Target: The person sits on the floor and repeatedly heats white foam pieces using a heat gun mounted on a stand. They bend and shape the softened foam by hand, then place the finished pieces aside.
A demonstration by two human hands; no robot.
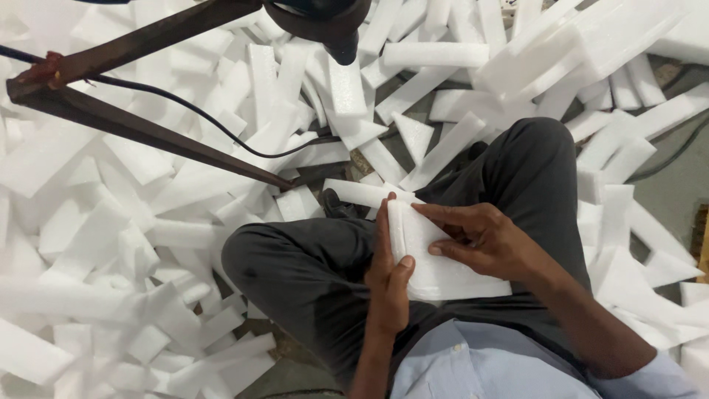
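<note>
White foam sheet on lap, left hand grasping its left edge, right hand pinching its top, foam offcuts scattered around

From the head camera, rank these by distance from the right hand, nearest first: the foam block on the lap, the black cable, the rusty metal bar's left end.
1. foam block: on the lap, touched by the right hand.
2. black cable: upper left, over the foam scraps.
3. rusty metal bar's left end: far upper left.
</note>
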